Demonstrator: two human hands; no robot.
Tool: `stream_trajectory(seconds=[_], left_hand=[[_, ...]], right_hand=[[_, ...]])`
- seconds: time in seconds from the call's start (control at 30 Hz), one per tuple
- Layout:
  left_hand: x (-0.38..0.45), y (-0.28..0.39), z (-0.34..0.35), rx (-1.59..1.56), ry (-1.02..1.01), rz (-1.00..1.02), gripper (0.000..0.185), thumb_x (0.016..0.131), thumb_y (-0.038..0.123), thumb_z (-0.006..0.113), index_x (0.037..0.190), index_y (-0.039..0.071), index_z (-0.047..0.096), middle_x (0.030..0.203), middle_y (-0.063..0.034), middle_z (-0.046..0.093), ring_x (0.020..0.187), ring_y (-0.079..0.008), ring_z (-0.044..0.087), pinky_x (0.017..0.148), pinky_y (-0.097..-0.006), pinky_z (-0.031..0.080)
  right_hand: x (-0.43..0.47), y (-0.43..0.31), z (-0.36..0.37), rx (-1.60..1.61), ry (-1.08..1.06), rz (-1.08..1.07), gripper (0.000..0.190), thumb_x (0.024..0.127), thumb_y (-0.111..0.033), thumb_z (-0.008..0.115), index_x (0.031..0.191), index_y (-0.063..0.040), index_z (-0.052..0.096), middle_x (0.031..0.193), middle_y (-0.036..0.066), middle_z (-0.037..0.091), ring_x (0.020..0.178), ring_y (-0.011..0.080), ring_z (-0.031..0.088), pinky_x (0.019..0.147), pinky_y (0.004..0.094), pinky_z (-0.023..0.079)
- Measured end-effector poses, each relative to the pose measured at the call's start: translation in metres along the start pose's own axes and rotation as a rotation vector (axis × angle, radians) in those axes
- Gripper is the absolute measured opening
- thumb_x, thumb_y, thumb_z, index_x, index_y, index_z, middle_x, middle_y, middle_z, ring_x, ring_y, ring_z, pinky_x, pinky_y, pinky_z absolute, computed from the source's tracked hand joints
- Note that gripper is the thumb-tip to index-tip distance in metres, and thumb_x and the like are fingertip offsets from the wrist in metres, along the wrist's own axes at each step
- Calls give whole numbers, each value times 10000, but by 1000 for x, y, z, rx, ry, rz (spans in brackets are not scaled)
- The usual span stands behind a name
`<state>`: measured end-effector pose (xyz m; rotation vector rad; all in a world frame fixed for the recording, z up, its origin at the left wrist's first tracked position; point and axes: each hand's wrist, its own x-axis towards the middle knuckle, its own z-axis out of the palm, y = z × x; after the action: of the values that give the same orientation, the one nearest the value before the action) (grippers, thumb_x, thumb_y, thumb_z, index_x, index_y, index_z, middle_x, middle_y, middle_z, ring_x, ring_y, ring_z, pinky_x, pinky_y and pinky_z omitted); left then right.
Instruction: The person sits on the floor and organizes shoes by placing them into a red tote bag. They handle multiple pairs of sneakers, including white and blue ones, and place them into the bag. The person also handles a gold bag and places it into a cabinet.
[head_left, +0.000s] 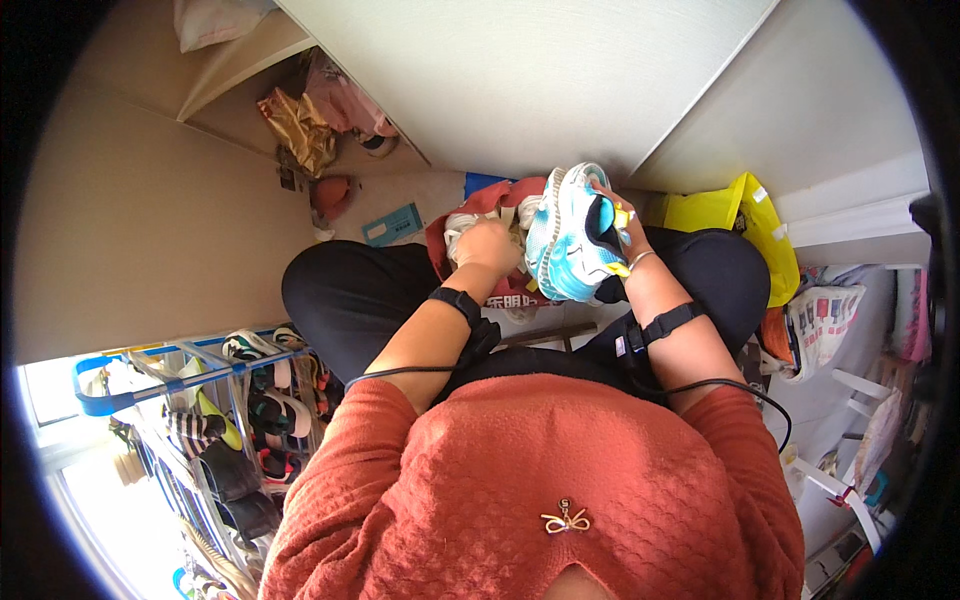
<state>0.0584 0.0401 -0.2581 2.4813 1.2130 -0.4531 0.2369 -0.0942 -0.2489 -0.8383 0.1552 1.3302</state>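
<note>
My right hand grips a pair of light blue and white sneakers with yellow pull tabs, held together sole against sole over my lap. Under and left of them, a red fabric bag stands between my knees and bears white writing. My left hand is at the mouth of this bag, fingers curled down among white items. What those fingers hold, if anything, is hidden.
A light blue box lies on the floor by my left knee. Right of the sneakers stands a yellow bag. Cabinet doors rise ahead. A shoe rack full of shoes is at my left, a printed white bag at my right.
</note>
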Motion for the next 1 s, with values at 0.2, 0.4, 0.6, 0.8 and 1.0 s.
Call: stream_trajectory(seconds=[0.2, 0.4, 0.6, 0.8, 1.0], left_hand=[[-9, -18, 5, -217, 124, 4, 251, 813, 212, 617, 1007, 73, 694, 1120, -218, 677, 982, -386, 671, 847, -462, 533], [-9, -32, 21, -480, 302, 27, 148, 791, 163, 589, 848, 49, 665, 831, -234, 684, 868, -419, 660, 794, -486, 513], [-13, -33, 21, -358, 262, 84, 164, 791, 147, 594, 886, 26, 651, 860, -236, 691, 874, -416, 669, 796, -481, 527], [-19, -25, 24, -153, 352, 247, 191, 770, 212, 646, 834, 33, 666, 852, -218, 695, 846, -400, 675, 766, -479, 530], [2, -46, 21, -413, 189, -32, 265, 760, 192, 666, 947, 5, 674, 908, -226, 702, 921, -402, 676, 832, -462, 531]], right_hand=[[5, 4, -4, 83, -93, -169, 253, 937, -258, 690, 1047, -31, 710, 961, 99, 736, 828, 200, 708, 760, 342, 579], [3, 4, -2, 122, -63, -139, 243, 955, -286, 664, 1011, -53, 706, 932, 92, 728, 822, 209, 697, 768, 369, 565], [2, 4, 0, 129, -106, -116, 243, 972, -310, 624, 962, -78, 695, 911, 86, 722, 810, 223, 692, 769, 377, 565], [6, 10, -8, 127, -108, -150, 278, 986, -358, 559, 967, -109, 682, 941, 81, 718, 857, 222, 692, 793, 380, 565], [11, 12, -13, 128, -93, -163, 279, 997, -323, 497, 995, -106, 672, 976, 89, 711, 881, 228, 692, 810, 383, 568]])
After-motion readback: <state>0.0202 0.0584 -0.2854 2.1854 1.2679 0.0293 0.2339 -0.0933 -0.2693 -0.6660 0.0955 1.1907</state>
